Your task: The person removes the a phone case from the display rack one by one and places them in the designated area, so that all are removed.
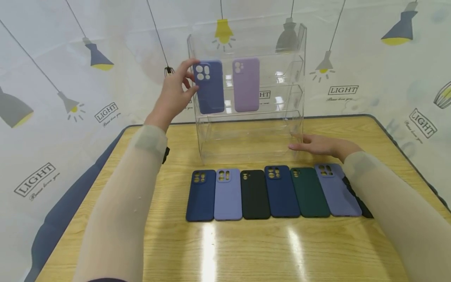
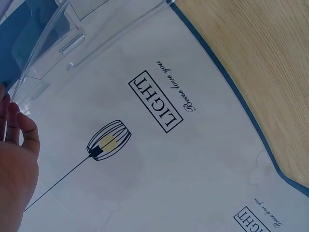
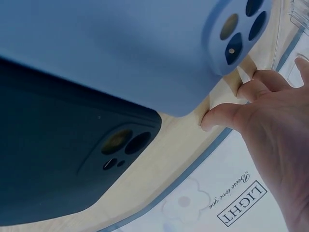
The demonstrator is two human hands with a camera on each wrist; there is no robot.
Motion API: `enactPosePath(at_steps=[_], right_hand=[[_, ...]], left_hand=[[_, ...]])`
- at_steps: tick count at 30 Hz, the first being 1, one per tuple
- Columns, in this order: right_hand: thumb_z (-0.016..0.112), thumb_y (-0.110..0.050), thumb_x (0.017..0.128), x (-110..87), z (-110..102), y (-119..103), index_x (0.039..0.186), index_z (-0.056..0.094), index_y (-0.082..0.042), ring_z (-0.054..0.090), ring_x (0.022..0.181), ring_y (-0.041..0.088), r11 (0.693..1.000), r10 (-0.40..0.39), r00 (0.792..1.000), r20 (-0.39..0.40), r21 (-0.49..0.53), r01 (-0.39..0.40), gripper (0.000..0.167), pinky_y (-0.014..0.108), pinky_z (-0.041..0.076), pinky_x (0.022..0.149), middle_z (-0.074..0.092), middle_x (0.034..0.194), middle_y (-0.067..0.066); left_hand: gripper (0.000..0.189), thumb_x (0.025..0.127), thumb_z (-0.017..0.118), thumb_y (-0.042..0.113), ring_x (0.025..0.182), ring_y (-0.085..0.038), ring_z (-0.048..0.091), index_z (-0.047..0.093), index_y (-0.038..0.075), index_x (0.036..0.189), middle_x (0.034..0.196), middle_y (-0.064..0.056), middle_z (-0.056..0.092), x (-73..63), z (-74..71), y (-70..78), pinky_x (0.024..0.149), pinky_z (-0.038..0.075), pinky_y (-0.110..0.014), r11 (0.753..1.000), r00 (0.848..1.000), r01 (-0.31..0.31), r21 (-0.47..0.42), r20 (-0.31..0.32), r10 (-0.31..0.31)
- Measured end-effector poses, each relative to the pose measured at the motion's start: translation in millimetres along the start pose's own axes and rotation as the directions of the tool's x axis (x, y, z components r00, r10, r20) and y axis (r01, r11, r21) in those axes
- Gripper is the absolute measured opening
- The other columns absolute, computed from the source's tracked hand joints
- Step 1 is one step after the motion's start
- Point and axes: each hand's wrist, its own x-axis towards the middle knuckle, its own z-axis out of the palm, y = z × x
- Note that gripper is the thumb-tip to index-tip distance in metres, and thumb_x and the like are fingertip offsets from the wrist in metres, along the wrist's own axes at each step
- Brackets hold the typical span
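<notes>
Wooden table [image 1: 246, 250] with dark edge, white lamp-print backdrop [image 1: 53, 78] reading "LIGHT" behind and at sides. Clear acrylic rack [image 1: 246, 133] upright on table; lilac case [image 1: 246, 84] on upper shelf. Row of phone cases [image 1: 275, 192] flat in front of rack. Left hand [image 1: 176, 92] raised, fingers and thumb pinching left edge of blue-violet case [image 1: 210, 87] standing on same shelf, beside lilac one. Right hand [image 1: 318, 145] resting on table at rack's lower right corner, fingers loosely extended, fingertips touching rack.
</notes>
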Motion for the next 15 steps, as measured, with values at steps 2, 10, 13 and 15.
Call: enactPosePath(at_steps=[2,10,13,15], right_hand=[[0.043,-0.076,0.103,-0.2,-0.3,-0.1,0.173,0.001,-0.023,0.01,0.159,0.06,1.0,0.0,1.0,-0.001,-0.001,0.0,0.098,0.081,0.022,0.122,0.005,0.177,0.031],[0.044,-0.074,0.104,-1.1,1.3,-0.7,0.174,0.002,-0.023,0.01,0.16,0.06,1.0,-0.007,1.0,-0.002,-0.004,0.007,0.096,0.08,0.021,0.123,0.006,0.176,0.031],[0.043,-0.075,0.104,-0.8,1.7,0.3,0.174,0.002,-0.023,0.011,0.16,0.059,1.0,-0.009,1.0,-0.006,-0.008,0.009,0.096,0.08,0.021,0.123,0.006,0.177,0.031],[0.043,-0.075,0.104,-1.2,2.0,0.5,0.173,0.002,-0.024,0.01,0.16,0.059,1.0,-0.009,1.0,-0.007,-0.01,0.009,0.096,0.08,0.02,0.123,0.006,0.177,0.03]], left_hand=[[0.067,0.107,0.064,0.009,0.098,-0.024,0.059,0.037,0.033,0.163,0.129,-0.014,0.073,-0.3,0.0,-0.6,0.087,0.048,-0.037,1.0,1.0,0.002,-0.004,0.007,-0.002],[0.069,0.105,0.067,0.011,0.093,-0.025,0.062,0.036,0.035,0.162,0.121,-0.015,0.077,-3.2,-3.3,-1.3,0.081,0.047,-0.035,0.999,0.999,0.026,-0.019,0.032,-0.025],[0.07,0.105,0.067,0.011,0.094,-0.026,0.063,0.035,0.037,0.163,0.123,-0.016,0.077,-4.0,-4.6,-1.4,0.08,0.048,-0.036,0.999,0.998,0.028,-0.023,0.05,-0.027],[0.071,0.106,0.067,0.012,0.094,-0.027,0.065,0.034,0.038,0.163,0.124,-0.016,0.077,-4.4,-4.8,-1.2,0.079,0.05,-0.035,0.999,0.998,0.033,-0.023,0.061,-0.032]])
